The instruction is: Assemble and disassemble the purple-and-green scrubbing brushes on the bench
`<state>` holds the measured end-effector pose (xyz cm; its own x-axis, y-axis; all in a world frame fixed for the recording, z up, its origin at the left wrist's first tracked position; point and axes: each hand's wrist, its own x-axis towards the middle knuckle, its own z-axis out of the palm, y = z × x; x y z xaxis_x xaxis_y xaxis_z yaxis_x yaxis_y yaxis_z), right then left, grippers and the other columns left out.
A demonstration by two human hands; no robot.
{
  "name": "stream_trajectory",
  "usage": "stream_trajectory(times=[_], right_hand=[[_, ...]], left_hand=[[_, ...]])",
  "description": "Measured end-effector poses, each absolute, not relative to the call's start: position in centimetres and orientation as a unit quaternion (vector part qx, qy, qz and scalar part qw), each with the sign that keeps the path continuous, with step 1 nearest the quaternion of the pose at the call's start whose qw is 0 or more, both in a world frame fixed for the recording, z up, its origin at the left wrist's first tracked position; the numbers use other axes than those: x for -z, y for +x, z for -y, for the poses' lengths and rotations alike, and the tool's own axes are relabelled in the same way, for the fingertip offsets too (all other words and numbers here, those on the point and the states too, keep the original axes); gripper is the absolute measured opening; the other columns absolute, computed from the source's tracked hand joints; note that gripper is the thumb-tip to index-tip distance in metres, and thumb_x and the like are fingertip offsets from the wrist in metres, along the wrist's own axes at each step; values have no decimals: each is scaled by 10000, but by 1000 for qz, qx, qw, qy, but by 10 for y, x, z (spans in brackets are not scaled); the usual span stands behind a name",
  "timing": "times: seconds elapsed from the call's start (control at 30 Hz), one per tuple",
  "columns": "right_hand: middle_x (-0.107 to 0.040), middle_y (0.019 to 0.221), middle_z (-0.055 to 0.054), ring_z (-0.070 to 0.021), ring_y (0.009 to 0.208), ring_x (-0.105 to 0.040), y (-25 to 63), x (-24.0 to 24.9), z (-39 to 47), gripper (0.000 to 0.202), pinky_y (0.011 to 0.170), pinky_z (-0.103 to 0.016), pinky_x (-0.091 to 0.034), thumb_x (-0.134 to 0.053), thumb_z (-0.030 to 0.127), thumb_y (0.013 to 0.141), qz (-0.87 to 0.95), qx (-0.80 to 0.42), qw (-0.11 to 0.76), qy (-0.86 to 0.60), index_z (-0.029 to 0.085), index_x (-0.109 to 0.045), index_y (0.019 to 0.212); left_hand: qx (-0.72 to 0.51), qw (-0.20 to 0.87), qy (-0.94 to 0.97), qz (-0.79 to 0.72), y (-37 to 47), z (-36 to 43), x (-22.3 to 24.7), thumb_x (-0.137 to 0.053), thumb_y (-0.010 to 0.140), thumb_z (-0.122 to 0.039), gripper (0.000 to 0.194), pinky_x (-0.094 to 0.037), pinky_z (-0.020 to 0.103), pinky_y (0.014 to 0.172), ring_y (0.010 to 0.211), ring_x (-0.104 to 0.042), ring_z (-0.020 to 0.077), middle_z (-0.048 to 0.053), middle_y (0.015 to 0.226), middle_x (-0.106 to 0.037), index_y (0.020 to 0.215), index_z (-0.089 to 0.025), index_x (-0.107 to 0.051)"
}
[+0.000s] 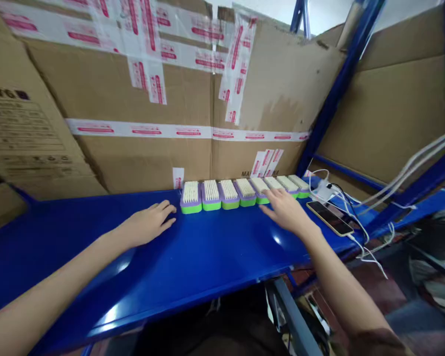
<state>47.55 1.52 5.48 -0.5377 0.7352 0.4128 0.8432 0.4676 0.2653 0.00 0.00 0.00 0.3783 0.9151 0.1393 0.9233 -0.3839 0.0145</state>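
Several small blocks with green bases, purple rims and ribbed cream tops stand in a row along the back of the blue table [222, 247]. My left hand [152, 222] rests on the table just left of the leftmost block [191, 198], fingers apart and holding nothing. Over the right part of the row is my right hand [282, 208], its fingers spread at the front of the blocks near a middle-right block [259, 187]. Its fingertips overlap the block tops; whether they touch is unclear. The rightmost block [299, 185] stands beyond this hand.
A phone [330, 218] with a white cable lies on the table at the right. Beside it are a white plug [322, 192] and more cables. Taped cardboard [148, 168] walls the back, and a blue metal post [330, 104] rises at the right.
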Motion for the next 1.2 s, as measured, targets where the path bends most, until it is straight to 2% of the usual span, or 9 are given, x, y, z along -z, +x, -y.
stream_trajectory(times=[0.13, 0.23, 0.33, 0.4, 0.5, 0.6, 0.77, 1.03, 1.2], right_hand=[[-760, 1232, -165, -347, 1154, -633, 398, -75, -47, 262, 978, -446, -487, -609, 367, 1164, 885, 242, 118, -379, 148, -681, 1288], [-742, 1288, -165, -344, 1155, -607, 354, -75, -68, 278, 936, -439, -482, -591, 377, 1169, 897, 247, 137, -340, 155, -661, 1321], [-733, 1280, -174, -353, 1149, -603, 329, -61, -80, 232, 934, -460, -482, -568, 332, 1166, 889, 249, 171, -344, 152, -667, 1275], [-734, 1251, -178, -354, 1152, -602, 322, -48, -83, 233, 959, -469, -481, -531, 316, 1178, 882, 240, 202, -351, 150, -668, 1266], [-742, 1272, -176, -352, 1170, -609, 322, -30, -83, 272, 1013, -484, -485, -532, 370, 1193, 896, 219, 221, -318, 157, -675, 1283], [-737, 1383, -186, -355, 1258, -619, 324, -16, -85, 356, 1099, -508, -487, -564, 418, 1195, 911, 199, 231, -279, 141, -656, 1400], [-666, 1573, -207, -353, 1396, -614, 322, -1, -89, 448, 1203, -536, -482, -620, 392, 1171, 925, 157, 239, -251, 154, -606, 1550], [-647, 1598, -214, -362, 1445, -601, 323, 5, -91, 464, 1235, -562, -494, -640, 336, 1152, 923, 109, 266, -256, 157, -595, 1577], [-642, 1605, -209, -360, 1462, -598, 325, 6, -91, 470, 1235, -565, -503, -642, 331, 1150, 922, 84, 276, -260, 171, -585, 1588]], left_hand=[[63, 22, -819, 570, 3, -13, -9, -387, 1100, -563, 441, -598, 492, 991, 1105, -760, 333, 112, 1222, -736, 1142, -253, -697], [77, 60, -808, 580, 10, -17, -6, -393, 1112, -505, 390, -604, 458, 894, 1078, -752, 328, 110, 1188, -748, 1082, -248, -684], [87, 114, -788, 599, 14, -14, 3, -347, 1136, -418, 381, -598, 420, 830, 1086, -752, 318, 106, 1165, -752, 1078, -247, -682], [117, 128, -781, 600, 13, -10, 9, -339, 1157, -439, 391, -599, 402, 805, 1131, -750, 314, 97, 1194, -758, 1137, -257, -684], [178, 115, -790, 575, 9, -6, 17, -346, 1173, -490, 400, -617, 443, 908, 1165, -740, 312, 81, 1227, -758, 1194, -268, -678], [234, 80, -802, 544, 9, -8, 21, -395, 1167, -526, 387, -602, 499, 1040, 1188, -732, 317, 83, 1288, -751, 1276, -269, -664], [289, 57, -792, 535, 14, -12, 28, -483, 1139, -552, 385, -592, 554, 1055, 1178, -723, 346, 101, 1320, -732, 1338, -258, -630], [295, 29, -806, 513, 14, -10, 25, -475, 1162, -532, 471, -538, 595, 1204, 1336, -672, 346, 106, 1492, -653, 1565, -298, -537], [303, 38, -808, 504, 14, -11, 26, -488, 1164, -520, 559, -530, 608, 1237, 1400, -636, 359, 117, 1579, -594, 1693, -338, -466]])
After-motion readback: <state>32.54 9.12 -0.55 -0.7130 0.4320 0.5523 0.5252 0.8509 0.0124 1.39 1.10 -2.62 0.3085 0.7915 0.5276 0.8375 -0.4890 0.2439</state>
